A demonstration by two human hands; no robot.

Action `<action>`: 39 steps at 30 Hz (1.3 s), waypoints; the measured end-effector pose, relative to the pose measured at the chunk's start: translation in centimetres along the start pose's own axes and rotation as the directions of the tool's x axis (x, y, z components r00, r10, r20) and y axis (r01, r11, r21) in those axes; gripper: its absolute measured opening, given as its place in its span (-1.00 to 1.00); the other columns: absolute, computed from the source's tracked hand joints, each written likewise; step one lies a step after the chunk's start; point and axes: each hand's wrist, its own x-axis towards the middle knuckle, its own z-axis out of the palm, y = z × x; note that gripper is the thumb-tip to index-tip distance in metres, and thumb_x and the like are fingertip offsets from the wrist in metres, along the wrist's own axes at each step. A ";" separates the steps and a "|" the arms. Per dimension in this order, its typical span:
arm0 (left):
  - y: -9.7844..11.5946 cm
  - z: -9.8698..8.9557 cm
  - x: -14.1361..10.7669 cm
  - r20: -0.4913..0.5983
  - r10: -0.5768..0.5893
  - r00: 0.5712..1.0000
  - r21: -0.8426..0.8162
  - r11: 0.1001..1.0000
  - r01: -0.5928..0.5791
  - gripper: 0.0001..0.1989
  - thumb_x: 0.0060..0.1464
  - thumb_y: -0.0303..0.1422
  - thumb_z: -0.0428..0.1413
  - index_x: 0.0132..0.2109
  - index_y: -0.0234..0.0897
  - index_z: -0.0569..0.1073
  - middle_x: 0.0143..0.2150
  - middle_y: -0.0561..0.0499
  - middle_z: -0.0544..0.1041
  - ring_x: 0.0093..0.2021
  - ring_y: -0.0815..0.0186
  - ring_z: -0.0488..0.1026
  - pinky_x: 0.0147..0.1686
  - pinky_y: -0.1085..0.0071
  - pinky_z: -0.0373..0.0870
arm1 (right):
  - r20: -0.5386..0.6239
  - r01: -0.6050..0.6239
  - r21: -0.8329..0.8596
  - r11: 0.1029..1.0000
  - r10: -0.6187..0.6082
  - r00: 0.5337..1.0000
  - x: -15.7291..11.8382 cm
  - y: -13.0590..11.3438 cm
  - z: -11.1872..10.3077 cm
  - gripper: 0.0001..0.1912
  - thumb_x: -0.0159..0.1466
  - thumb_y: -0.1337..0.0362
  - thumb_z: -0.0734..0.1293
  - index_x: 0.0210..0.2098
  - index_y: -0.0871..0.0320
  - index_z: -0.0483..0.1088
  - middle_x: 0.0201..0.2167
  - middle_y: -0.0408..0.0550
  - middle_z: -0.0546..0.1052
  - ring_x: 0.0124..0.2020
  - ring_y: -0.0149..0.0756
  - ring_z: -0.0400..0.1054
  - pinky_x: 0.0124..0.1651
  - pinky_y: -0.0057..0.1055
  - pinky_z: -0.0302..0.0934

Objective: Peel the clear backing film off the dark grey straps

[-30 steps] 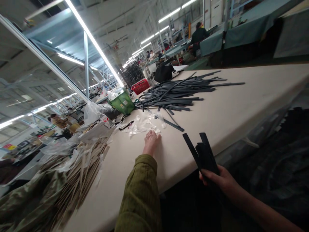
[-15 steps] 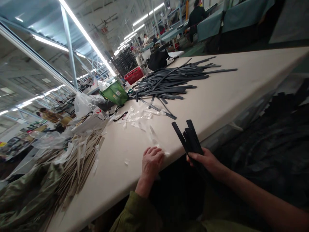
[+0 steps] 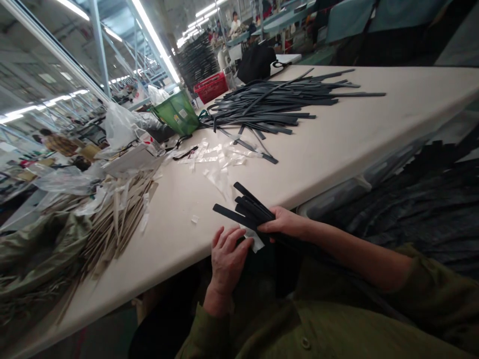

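Note:
My right hand [image 3: 286, 223] is closed round a small bundle of flat black strips [image 3: 249, 207], whose ends point left over the table's front edge. Just left of it, my left hand [image 3: 227, 257] has its fingers bent and its thumb toward them, with a whitish see-through piece of plastic film [image 3: 256, 243] at the fingertips. This film hangs just under the black strips, off the table edge. More film scraps [image 3: 219, 159] lie on the pale table [image 3: 337, 149], in front of a large pile of dark strips [image 3: 269, 102].
A green basket [image 3: 177, 113], a red basket [image 3: 210, 88] and a black bag [image 3: 256, 64] stand toward the back. Brown strips [image 3: 121, 219] and olive cloth [image 3: 41, 249] lie at the left. Dark material [image 3: 419, 199] is heaped below the table at the right.
My right hand has moved left with the black strips, which now tilt further left. My left hand has come off the tabletop, lifting a piece of film at its fingertips. The view has shifted.

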 end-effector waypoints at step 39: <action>3.5 3.1 5.5 0.846 -0.496 0.196 -0.531 -0.820 0.215 -0.91 0.17 -0.37 0.20 -0.31 -0.27 0.47 -0.37 0.06 0.59 -0.37 0.36 0.57 -0.33 0.44 0.48 | -0.254 0.069 -0.632 0.772 -0.290 0.923 -12.9 4.5 -1.0 -0.69 0.26 0.06 0.34 -0.51 0.10 0.37 -0.58 -0.14 0.34 -0.54 -0.29 0.21 -0.51 -0.40 0.09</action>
